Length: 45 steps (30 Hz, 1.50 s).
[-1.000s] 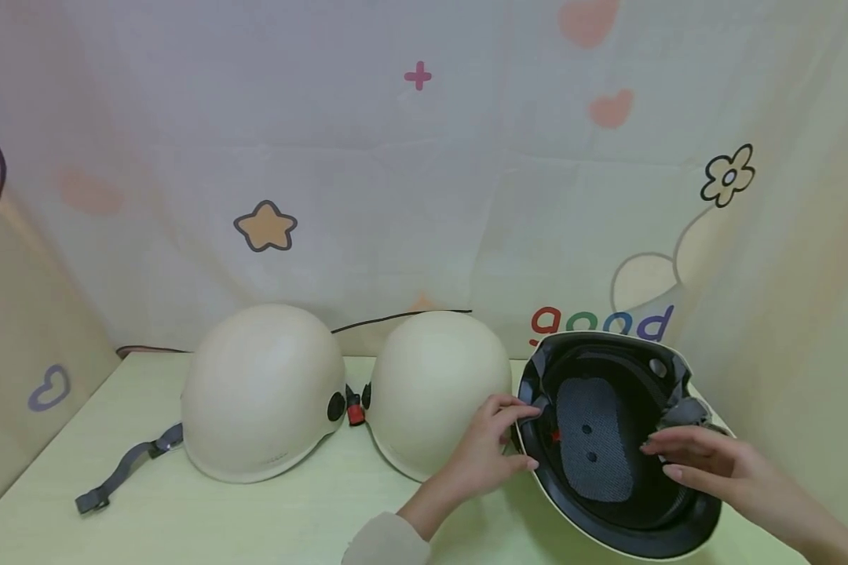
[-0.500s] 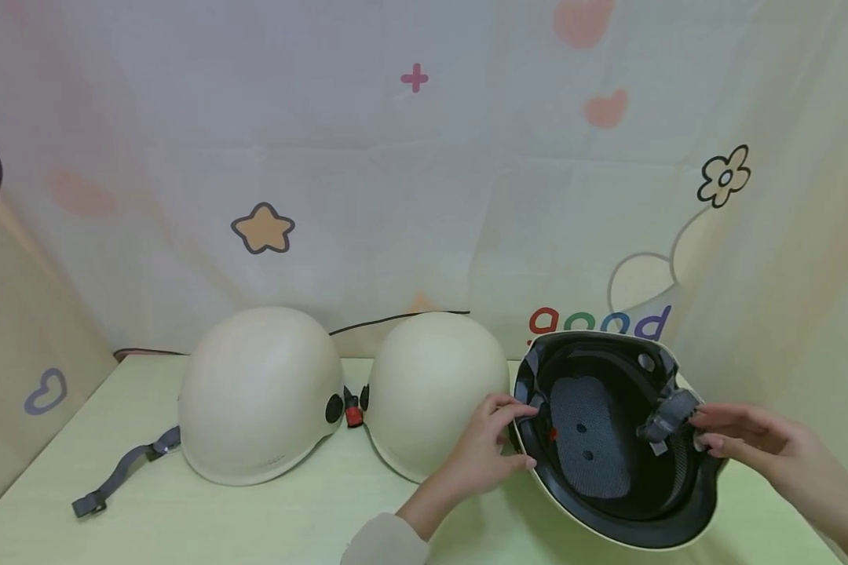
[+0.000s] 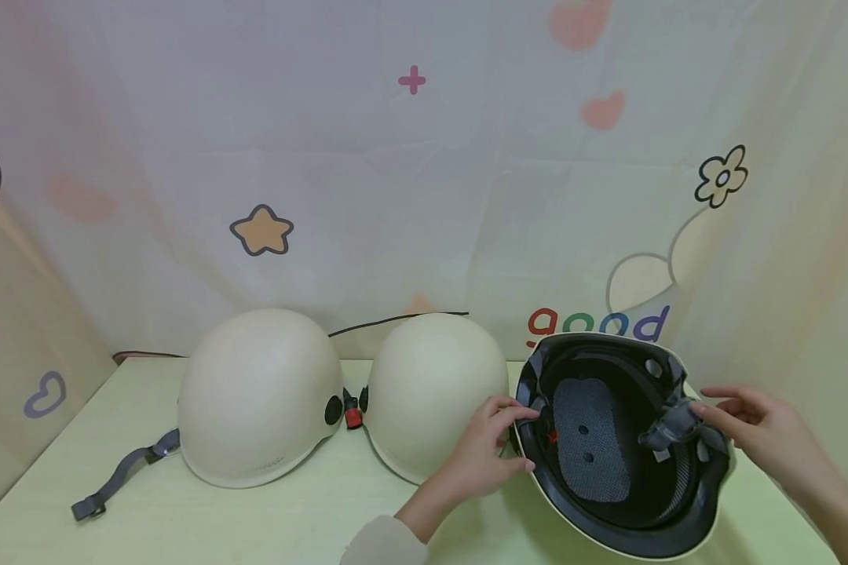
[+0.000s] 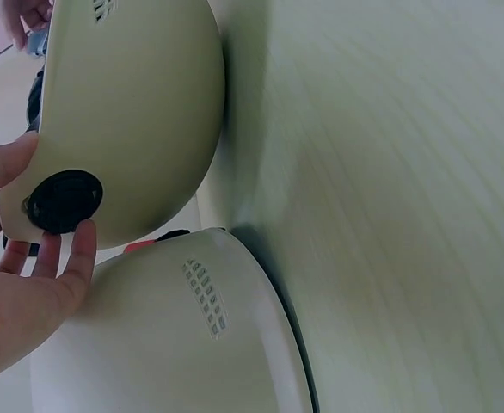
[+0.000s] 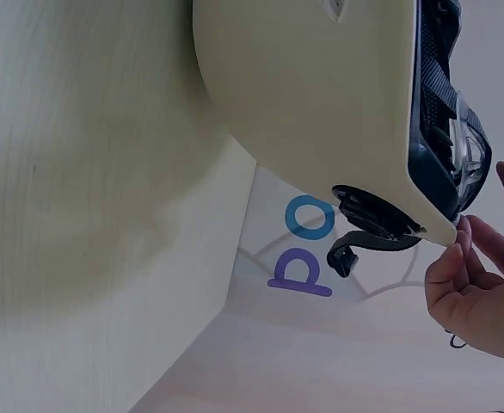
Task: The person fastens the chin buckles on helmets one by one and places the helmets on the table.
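An upturned cream helmet point(image 3: 657, 541) lies at the right of the table, its black lining and grey mesh pad point(image 3: 593, 451) facing me. My left hand point(image 3: 477, 455) grips its left rim; in the left wrist view the thumb lies at the rim and fingertips touch beside a black round disc point(image 4: 65, 200). At the opposite rim, my right hand point(image 3: 770, 439) holds the edge, with bent fingers at the shell's corner in the right wrist view. A grey chin strap point(image 3: 674, 424) is bunched over the inside, near the right thumb.
Two more cream helmets stand dome up: one in the middle point(image 3: 434, 392), another to the left point(image 3: 261, 400). A grey strap point(image 3: 123, 471) trails from the left one onto the table point(image 3: 268, 526). A red and black buckle point(image 3: 353, 412) lies between them. A printed curtain point(image 3: 367, 173) hangs behind.
My right hand has moved from inside the helmet to its right rim. The grey strap has shifted inward from that rim. The left hand keeps its grip.
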Each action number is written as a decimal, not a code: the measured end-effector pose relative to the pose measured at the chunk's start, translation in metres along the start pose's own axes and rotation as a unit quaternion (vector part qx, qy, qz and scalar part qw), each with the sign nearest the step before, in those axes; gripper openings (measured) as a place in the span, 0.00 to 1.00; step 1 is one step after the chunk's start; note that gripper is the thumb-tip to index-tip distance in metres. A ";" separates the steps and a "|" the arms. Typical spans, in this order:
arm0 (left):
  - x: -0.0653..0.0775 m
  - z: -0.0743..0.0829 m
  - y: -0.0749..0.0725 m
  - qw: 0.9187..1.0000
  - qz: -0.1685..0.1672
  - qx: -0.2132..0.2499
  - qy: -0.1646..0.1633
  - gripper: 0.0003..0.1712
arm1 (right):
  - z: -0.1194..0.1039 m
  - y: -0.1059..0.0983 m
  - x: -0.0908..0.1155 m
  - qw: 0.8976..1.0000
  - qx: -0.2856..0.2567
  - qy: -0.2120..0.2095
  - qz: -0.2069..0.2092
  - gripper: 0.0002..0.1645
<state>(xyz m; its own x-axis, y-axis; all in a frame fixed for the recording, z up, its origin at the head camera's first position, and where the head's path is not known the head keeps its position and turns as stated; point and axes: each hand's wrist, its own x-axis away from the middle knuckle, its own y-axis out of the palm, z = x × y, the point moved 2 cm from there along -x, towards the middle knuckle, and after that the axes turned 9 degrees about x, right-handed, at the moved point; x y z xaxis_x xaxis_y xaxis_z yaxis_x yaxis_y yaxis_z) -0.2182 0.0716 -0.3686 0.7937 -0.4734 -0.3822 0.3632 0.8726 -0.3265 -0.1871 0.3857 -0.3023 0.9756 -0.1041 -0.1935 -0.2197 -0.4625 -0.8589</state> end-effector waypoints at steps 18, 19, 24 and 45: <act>0.001 0.000 0.000 1.000 -0.004 0.017 -0.001 0.30 | 0.008 0.009 0.000 0.999 0.007 -0.032 -0.023 0.23; 0.001 0.000 0.000 1.000 -0.003 0.018 -0.002 0.30 | 0.008 0.009 0.001 0.999 0.009 -0.033 -0.018 0.22; 0.002 -0.001 -0.002 1.000 -0.008 0.022 -0.011 0.29 | 0.010 0.012 0.003 1.000 0.007 -0.022 -0.013 0.23; 0.001 -0.002 0.000 1.000 -0.012 -0.026 0.012 0.28 | 0.005 0.023 0.000 0.994 -0.079 -0.052 0.061 0.16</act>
<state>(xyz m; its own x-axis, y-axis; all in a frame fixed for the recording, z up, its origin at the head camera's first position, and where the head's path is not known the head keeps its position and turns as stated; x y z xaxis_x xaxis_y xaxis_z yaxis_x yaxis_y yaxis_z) -0.2187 0.0714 -0.3708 0.7728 -0.4971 -0.3945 0.3553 0.8540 -0.3801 -0.1924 0.3798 -0.3245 0.9348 -0.0794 -0.3461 -0.3246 -0.5862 -0.7423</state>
